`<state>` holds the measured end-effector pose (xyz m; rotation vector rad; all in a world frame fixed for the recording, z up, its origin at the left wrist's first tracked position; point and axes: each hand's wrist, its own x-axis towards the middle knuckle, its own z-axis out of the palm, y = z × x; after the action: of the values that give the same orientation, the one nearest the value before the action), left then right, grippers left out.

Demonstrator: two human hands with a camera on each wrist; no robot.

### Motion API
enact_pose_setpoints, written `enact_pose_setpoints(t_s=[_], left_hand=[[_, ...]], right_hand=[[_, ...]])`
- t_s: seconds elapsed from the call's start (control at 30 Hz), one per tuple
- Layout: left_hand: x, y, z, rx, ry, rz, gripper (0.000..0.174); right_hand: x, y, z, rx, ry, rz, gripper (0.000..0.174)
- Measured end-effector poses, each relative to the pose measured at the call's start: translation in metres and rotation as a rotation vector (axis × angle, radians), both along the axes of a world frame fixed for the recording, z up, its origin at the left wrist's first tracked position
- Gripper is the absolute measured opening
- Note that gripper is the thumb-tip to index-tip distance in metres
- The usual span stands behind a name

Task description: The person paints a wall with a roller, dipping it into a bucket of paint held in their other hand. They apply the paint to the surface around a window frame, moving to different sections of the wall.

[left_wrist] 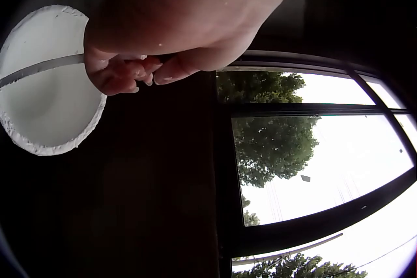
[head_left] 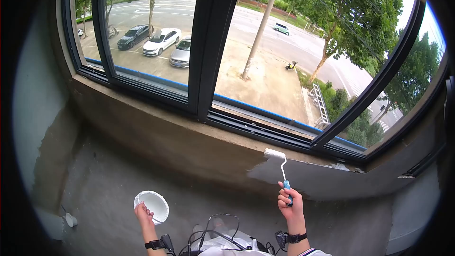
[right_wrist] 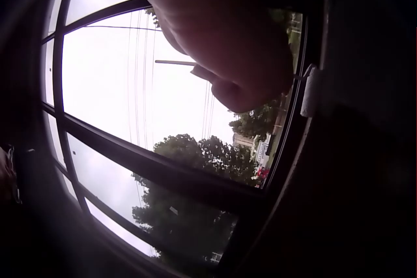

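My right hand [head_left: 291, 202] grips the blue handle of a small paint roller [head_left: 275, 154]. Its white sleeve lies at the top of the wall under the window, along the sill edge. In the right wrist view the roller [right_wrist: 310, 92] shows past the hand, which hides its handle. My left hand [head_left: 143, 213], fingers curled, holds the thin handle of a white bucket [head_left: 162, 205]. The left wrist view shows the bucket's [left_wrist: 49, 138] rough, paint-crusted rim, with white paint inside and the handle strip running across the opening up to the fingers.
A dark-framed window [head_left: 203, 57] spans the wall ahead, with a narrow sill [head_left: 156, 115] below it. Beneath the sill the wall is brownish at left, with a grey patch [head_left: 303, 180] at right. A small white container [head_left: 71, 219] stands on the floor at far left.
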<state>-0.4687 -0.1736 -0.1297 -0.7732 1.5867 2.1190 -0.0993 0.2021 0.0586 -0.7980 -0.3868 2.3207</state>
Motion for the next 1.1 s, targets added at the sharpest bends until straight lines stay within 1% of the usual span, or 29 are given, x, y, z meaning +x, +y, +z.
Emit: enact_pose_setpoints(t_s=[0.07,0.1,0.17,0.27,0.4,0.53,0.57,0.63,0.73,0.83,0.9,1.0,1.07,1.1], left_hand=[[0.002,-0.016,-0.005,-0.018,0.002,0.039,0.006],[0.003,-0.025,-0.009,-0.015,-0.009,0.053,0.006],[0.003,-0.041,-0.016,-0.018,-0.015,0.090,0.011],[0.003,-0.059,-0.019,-0.015,-0.018,0.139,0.011],[0.006,-0.078,-0.018,-0.012,-0.039,0.205,0.014],[0.014,-0.090,-0.012,-0.012,-0.070,0.242,0.014],[0.016,-0.096,-0.017,-0.017,-0.080,0.251,0.014],[0.025,-0.111,-0.028,0.021,-0.024,0.185,0.009],[0.035,-0.113,-0.021,-0.017,-0.044,0.164,0.005],[0.041,-0.119,-0.026,-0.019,-0.068,0.191,0.004],[0.047,-0.118,-0.027,-0.046,-0.091,0.198,0.005],[0.056,-0.126,-0.026,-0.046,-0.062,0.166,0.005],[0.060,-0.123,-0.019,-0.071,-0.056,0.157,0.006],[0.059,-0.123,-0.018,-0.082,-0.059,0.166,0.006]], right_hand=[[-0.003,-0.009,0.001,-0.014,-0.012,0.006,0.032],[-0.003,-0.013,0.001,-0.030,-0.012,0.000,0.032],[-0.005,-0.017,-0.002,-0.056,-0.013,0.005,0.032],[-0.007,-0.007,-0.014,-0.131,0.090,-0.031,0.032],[-0.014,0.010,-0.027,-0.202,0.068,0.000,0.028],[-0.016,0.011,-0.061,-0.165,0.014,0.006,0.027],[-0.023,0.006,-0.067,-0.109,-0.036,-0.001,0.029],[-0.022,0.011,-0.087,-0.125,-0.022,0.026,0.025],[-0.022,0.022,-0.110,-0.163,-0.054,0.037,0.023],[-0.018,0.034,-0.140,-0.185,-0.059,0.065,0.027],[-0.020,0.041,-0.154,-0.213,-0.136,0.053,0.025],[-0.022,0.048,-0.177,-0.202,-0.132,0.084,0.024],[-0.027,0.054,-0.189,-0.249,-0.179,0.048,0.024],[-0.028,0.058,-0.194,-0.256,-0.195,0.056,0.020]])
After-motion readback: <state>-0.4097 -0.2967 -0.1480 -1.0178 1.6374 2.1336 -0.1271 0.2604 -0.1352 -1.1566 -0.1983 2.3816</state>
